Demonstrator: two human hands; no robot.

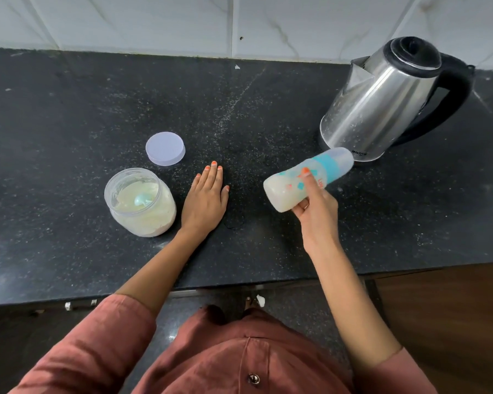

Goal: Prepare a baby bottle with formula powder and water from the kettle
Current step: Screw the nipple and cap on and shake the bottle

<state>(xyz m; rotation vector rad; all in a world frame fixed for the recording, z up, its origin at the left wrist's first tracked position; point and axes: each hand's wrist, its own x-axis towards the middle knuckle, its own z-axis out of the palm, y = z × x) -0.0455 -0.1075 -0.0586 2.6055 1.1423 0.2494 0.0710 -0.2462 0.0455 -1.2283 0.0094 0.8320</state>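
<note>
Now, head view: only one camera, looking down over a dark stone counter (pixel 69 109) backed by white tiles.
Right hand (pixel 313 211): fingers wrapped tight round the lower half of the baby bottle (pixel 305 180), holding it in the air above the counter's right half, tilted nearly flat.
Bottle state: capped, teat end pointing towards the kettle (pixel 382 100), milky liquid pooled at the base end; collar looks seated, though I cannot tell how tight it is.
Left hand (pixel 207 200): lying flat on the counter, palm down and fingers spread a little, holding nothing, just beside the formula jar (pixel 140 203).
Formula jar: open, near the front edge towards the left, a pale scoop resting on the powder inside.
Jar lid (pixel 165 148): lying flat just behind the jar, apart from it.
Kettle: upright at the back right corner of the counter, lid shut, near the bottle's cap but not touching.
Step in hand: probably shaking to mix powder and water.
Doing it well: keep the grip firm near the middle, swing clear of the kettle, keep the cap on, and check for lumps at the base before stopping.
Left over: the jar wants its lid back.
</note>
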